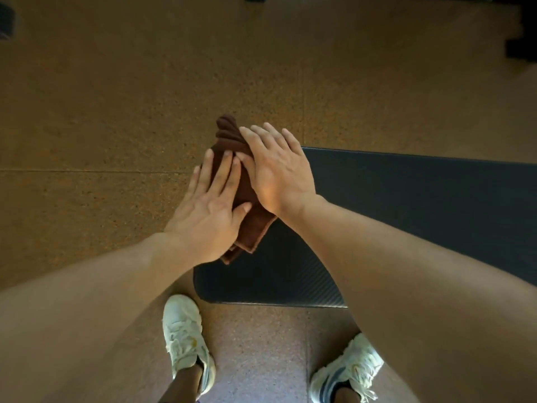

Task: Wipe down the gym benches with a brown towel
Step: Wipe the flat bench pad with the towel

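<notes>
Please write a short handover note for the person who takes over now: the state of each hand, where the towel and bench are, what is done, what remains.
Left hand: flat, fingers straight, pressing on the brown towel; no grip.
Right hand: flat too, laid over the towel's far part.
Towel: folded and bunched, at the near-left corner of the black bench pad, one end sticking past the pad's edge.
Done: towel is on the bench; how much has been wiped cannot be told.
Left: wipe along the pad toward the right, then the other benches, which are not in view.
</notes>
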A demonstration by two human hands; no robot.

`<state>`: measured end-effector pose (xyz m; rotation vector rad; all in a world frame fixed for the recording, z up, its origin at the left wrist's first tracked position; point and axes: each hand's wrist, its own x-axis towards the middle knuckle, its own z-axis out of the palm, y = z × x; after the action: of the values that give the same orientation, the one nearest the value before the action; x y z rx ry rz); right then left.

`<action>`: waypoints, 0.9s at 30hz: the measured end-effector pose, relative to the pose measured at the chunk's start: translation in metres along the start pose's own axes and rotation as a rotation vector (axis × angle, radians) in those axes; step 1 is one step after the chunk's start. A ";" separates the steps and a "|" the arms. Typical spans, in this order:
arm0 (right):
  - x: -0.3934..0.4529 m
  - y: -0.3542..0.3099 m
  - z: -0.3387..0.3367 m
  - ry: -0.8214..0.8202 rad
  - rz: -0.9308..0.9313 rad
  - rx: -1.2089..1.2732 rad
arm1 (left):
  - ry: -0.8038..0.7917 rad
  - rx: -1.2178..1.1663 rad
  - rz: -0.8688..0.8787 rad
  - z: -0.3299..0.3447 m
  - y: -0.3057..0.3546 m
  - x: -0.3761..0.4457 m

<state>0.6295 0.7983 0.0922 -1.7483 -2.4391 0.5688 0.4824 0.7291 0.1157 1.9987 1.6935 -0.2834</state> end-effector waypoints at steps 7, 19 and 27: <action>-0.068 0.112 -0.034 0.031 0.171 -0.031 | -0.119 0.054 0.153 0.013 0.124 0.029; -0.199 0.189 -0.038 0.132 0.382 0.018 | -0.115 0.147 0.342 0.067 0.235 -0.004; -0.267 0.141 -0.012 0.232 0.632 0.113 | -0.126 0.038 0.455 0.092 0.232 -0.063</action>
<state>0.8507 0.5921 0.0931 -2.3713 -1.6478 0.4943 0.7080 0.6058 0.1218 2.2707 1.1240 -0.2728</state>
